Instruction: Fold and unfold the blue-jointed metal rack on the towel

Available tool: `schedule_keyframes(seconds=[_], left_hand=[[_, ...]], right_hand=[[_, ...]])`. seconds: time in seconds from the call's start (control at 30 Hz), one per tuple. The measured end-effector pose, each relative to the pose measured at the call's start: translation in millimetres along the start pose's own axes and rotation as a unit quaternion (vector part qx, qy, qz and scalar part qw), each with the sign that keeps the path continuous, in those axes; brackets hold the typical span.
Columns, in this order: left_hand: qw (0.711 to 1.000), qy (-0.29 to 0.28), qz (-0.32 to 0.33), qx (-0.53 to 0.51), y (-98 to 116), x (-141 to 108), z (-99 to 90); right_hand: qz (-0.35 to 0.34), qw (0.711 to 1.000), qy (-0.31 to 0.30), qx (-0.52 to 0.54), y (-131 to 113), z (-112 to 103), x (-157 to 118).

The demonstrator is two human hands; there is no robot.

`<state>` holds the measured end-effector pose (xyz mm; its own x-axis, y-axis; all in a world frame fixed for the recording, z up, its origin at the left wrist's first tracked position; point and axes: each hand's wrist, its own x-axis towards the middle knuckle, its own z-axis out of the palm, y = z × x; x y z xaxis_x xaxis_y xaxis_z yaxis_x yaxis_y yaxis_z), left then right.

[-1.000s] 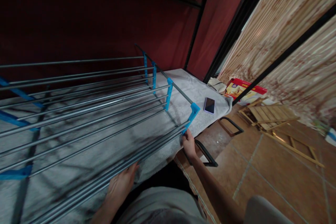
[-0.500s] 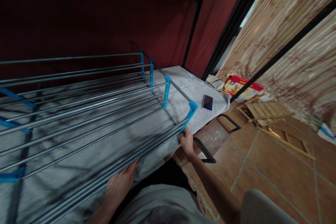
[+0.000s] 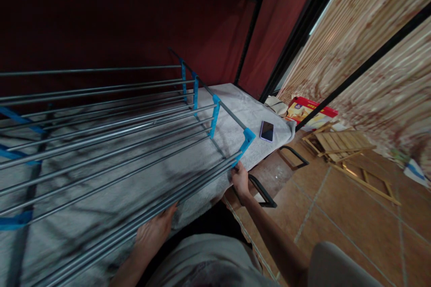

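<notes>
A rack of grey metal tubes with blue plastic connectors (image 3: 247,140), like a shoe rack, lies on a grey cloth (image 3: 232,94). My left hand (image 3: 156,228) is at the bundle of near tubes (image 3: 134,226), its fingers closed under them and partly hidden. At the right end of those tubes, my right hand (image 3: 240,179) grips the rack's corner, just below the blue connector. Its fingertips are partly hidden behind the rack.
A phone (image 3: 267,131) lies on the cloth to the right of the rack. Black metal loops (image 3: 262,193) stick out below the edge. On the tiled floor are a folded wooden piece (image 3: 350,143) and a red and yellow box (image 3: 313,110). A black post (image 3: 363,67) slants at right.
The rack's right end appears very slightly higher and farther right. Both hands keep the same hold on it.
</notes>
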<state>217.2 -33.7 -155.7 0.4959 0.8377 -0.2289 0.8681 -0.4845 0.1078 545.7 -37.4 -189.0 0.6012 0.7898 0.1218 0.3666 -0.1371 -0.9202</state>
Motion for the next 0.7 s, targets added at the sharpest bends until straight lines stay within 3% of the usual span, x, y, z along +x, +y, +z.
schedule_keyframes(seconds=[0.5,0.7], left_hand=[[1.000,0.008,0.005,-0.027,-2.6,0.1,1.1],[0.999,-0.015,-0.011,-0.034,-5.5,1.6,0.6]], right_hand=[[-0.009,1.000,0.001,-0.019,6.9,0.4,-0.5],[-0.010,1.000,0.000,-0.016,4.8,-0.9,-1.1]])
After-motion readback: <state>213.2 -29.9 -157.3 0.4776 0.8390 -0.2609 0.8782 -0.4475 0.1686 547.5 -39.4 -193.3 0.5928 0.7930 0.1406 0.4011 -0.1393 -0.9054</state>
